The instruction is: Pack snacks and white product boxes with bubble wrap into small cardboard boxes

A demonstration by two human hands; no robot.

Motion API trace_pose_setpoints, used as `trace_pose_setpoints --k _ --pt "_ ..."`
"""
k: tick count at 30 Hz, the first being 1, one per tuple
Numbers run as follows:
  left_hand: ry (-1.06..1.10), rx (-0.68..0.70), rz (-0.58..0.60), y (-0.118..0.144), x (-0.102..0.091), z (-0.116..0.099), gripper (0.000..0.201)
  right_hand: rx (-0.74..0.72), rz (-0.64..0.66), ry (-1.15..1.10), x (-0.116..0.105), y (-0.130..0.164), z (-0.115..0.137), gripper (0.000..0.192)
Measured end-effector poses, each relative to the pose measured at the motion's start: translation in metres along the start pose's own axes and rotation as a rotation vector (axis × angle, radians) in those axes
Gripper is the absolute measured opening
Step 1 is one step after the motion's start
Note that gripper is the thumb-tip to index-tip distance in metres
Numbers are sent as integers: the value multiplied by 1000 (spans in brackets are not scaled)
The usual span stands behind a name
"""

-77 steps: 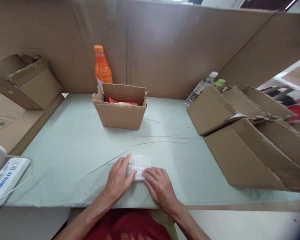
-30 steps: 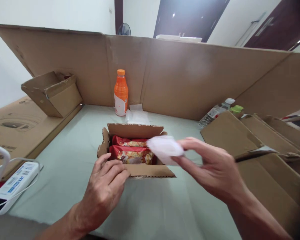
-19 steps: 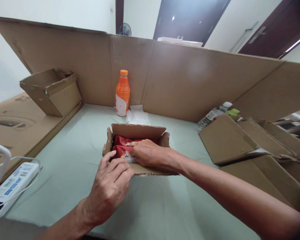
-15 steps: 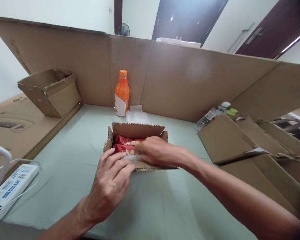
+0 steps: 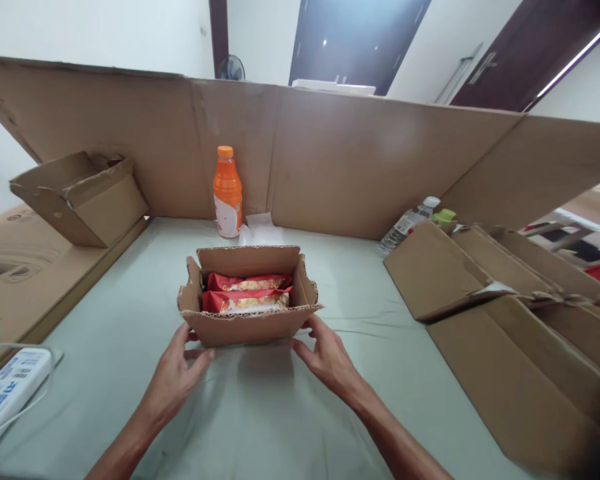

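Observation:
An open cardboard box [image 5: 253, 328] stands in the middle of the table, its flaps raised. Inside lie red snack packets [image 5: 247, 297] with pictures of food on them, and a pale strip of plastic shows along their front. My left hand [image 5: 174, 373] grips the box's near left corner, thumb in front and fingers round the side. At the near right corner my right hand [image 5: 327, 353] holds the box in the same way. Some fingertips of both hands are hidden behind the box.
An orange bottle [image 5: 227, 193] stands behind the box, beside white paper [image 5: 261, 230]. On the left are a small carton [image 5: 87, 200] and a white power strip [image 5: 15, 383]. To the right, a clear bottle [image 5: 407, 225] leans by several cardboard boxes [image 5: 445, 267]. A cardboard wall [image 5: 355, 160] closes the back.
My right hand has come out of the box and my left hand has left its front rim. Both now hold the lower corners, and the packets show fully. The view has shifted slightly.

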State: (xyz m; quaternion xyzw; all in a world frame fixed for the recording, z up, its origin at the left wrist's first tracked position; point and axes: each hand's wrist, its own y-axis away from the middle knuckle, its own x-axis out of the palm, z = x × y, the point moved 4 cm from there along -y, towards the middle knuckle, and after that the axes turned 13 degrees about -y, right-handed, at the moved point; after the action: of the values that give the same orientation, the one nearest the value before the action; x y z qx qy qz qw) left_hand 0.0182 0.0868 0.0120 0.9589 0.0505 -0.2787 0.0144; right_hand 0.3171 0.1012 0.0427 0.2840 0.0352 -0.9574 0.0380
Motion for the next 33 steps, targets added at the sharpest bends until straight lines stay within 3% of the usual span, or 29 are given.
trace_pose_setpoints --k 3,7,9,11,14,16,19,22,25,28,30,33 --pt "79 18 28 -17 20 -22 50 -38 -94 -3 -2 11 -6 35" --pt "217 105 214 -29 54 -46 61 -40 -238 30 -32 64 -39 33" --pt "247 98 253 -28 68 -49 70 -5 -284 26 -46 90 -55 48" --pt "212 47 193 -24 77 -45 77 31 -283 -43 -55 101 -68 79" --pt "155 -33 94 -18 83 -33 81 3 -204 -221 -59 89 -83 122" --pt "167 -75 120 -17 86 -25 80 -77 -156 -319 -57 72 -88 134" --pt "201 -94 144 -22 91 -23 80 -210 -160 -373 -50 53 -87 131" --pt "249 -48 133 -36 107 -38 80 -273 -268 -364 -50 49 -84 120" --pt "268 95 240 -50 150 -70 81 -256 -457 -367 -70 47 -92 113" --pt "146 343 387 -61 211 -111 87 -178 -667 -343 -107 38 -115 115" --pt "63 471 466 -67 253 -137 91 -108 -802 -251 -134 30 -134 117" --pt "34 549 522 -79 303 -167 95 21 -948 5 -163 28 -158 110"
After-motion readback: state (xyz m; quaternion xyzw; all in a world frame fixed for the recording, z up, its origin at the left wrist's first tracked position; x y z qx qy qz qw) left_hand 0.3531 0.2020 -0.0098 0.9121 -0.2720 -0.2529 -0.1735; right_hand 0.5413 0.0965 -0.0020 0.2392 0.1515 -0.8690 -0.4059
